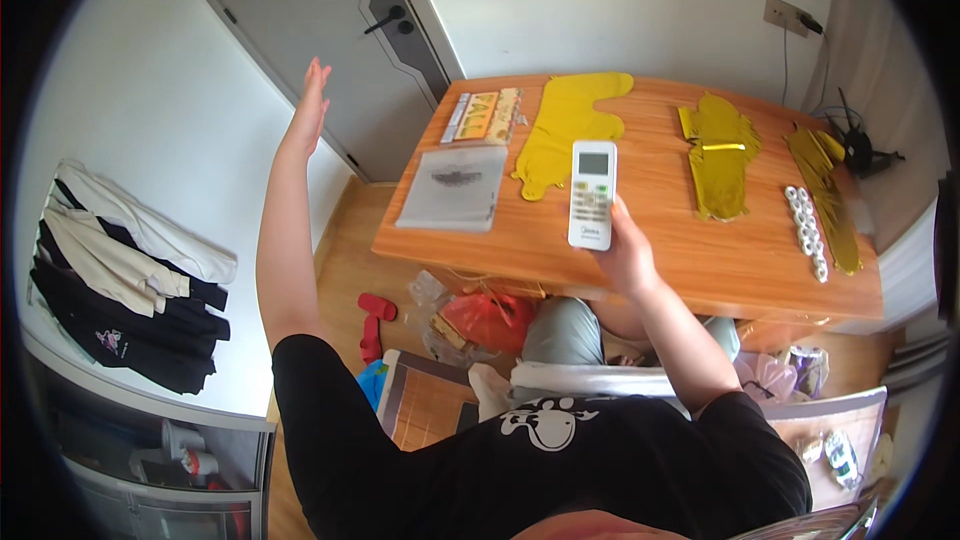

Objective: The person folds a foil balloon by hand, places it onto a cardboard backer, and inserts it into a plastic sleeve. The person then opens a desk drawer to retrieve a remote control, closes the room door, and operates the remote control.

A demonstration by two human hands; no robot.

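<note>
In my right hand (632, 250) is a white air-conditioner remote control (592, 222), held upright with its grey screen and buttons facing me. It is over the front half of the wooden table (540, 232). My left hand (315, 105) is raised to the left of the table, in front of the grey door, with fingers stretched and nothing in it. Flat gold foil balloons lie on the table: one (570, 120) behind the remote, another (718, 165) to its right, and a narrow one (825, 195) near the right edge.
A clear plastic pouch (455, 190) and a colourful packet (483, 117) lie at the table's left. Small white rolls (805, 230) line its right side, near a black object (865, 145). Red slippers (372, 325) and bags (490, 320) are on the floor; clothes (130, 280) hang left.
</note>
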